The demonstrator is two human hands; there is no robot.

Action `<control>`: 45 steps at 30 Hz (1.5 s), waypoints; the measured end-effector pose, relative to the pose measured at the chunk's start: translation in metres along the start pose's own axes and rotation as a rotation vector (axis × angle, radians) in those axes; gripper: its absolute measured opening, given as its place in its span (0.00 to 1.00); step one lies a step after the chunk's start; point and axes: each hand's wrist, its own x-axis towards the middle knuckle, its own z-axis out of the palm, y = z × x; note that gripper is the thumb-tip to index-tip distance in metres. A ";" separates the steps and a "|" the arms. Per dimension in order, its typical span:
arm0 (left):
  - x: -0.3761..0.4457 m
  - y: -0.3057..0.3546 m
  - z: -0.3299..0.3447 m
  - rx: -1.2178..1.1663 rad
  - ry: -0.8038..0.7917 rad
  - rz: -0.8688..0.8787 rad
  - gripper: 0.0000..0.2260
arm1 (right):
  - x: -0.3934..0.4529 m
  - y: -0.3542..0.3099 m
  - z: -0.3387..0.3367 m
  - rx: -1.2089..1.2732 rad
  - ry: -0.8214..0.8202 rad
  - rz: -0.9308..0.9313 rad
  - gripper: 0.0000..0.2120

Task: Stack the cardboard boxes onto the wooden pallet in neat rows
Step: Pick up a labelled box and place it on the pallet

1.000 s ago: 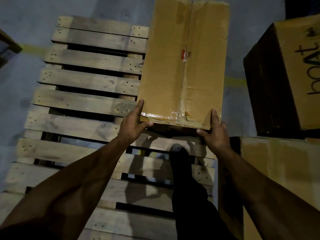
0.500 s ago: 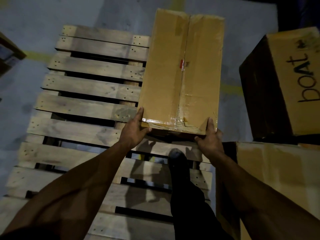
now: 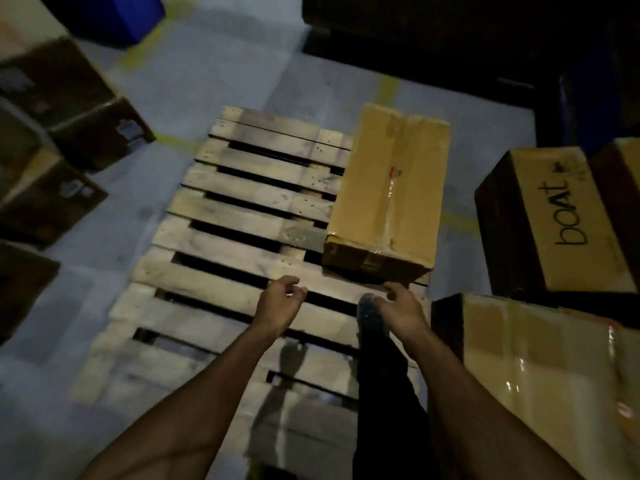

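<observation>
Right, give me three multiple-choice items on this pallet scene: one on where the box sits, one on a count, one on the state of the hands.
1. Where on the wooden pallet does the cardboard box lie?
A. along its right edge
B. in its middle
C. along its left edge

2. How many boxes are on the pallet?
A. none
B. one
C. three

3. What are the left hand and right hand doing?
A. both gripping the box
B. only the left gripping it
C. neither holding anything

Key: 1 A, the box runs lengthways down the right side of the slats; 2 B, the boat box and the others stand on the floor; 3 C, both hands hang loosely curled just short of the box's near end.
</observation>
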 end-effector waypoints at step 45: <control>-0.417 -0.375 -0.411 0.087 0.498 -0.275 0.26 | -0.434 -0.140 0.452 -0.891 -0.193 -0.807 0.34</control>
